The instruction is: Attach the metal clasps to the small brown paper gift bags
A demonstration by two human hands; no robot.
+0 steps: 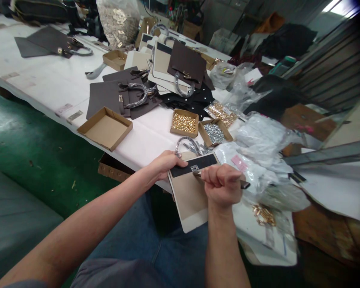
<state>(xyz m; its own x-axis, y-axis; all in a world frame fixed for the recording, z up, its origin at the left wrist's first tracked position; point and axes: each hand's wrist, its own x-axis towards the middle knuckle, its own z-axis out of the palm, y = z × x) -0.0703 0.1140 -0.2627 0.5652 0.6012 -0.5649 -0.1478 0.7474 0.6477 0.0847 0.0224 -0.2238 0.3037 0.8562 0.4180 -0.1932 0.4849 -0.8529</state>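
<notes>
My left hand (pixel 167 163) grips the upper left edge of a beige bag panel (pixel 192 200), thumb on top. Across the panel's upper part runs a black strip with a small silver metal plate (pixel 195 168) on it. A plastic-wrapped bag handle (pixel 187 140) arches from the panel's top edge. My right hand (pixel 222 184) is closed in a fist around a slim tool with a dark handle (pixel 245 185). Its thin tip rests at or close to the metal plate; exact contact is too small to tell. The panel slants over my lap at the table's edge.
Beyond the panel stand a box of gold hardware (pixel 184 123) and a box of silver hardware (pixel 215 133). An open cardboard tray (pixel 105 128) lies left, near dark bag panels (pixel 108 98). Plastic bags (pixel 255 140) crowd the right side of the white table (pixel 27 76).
</notes>
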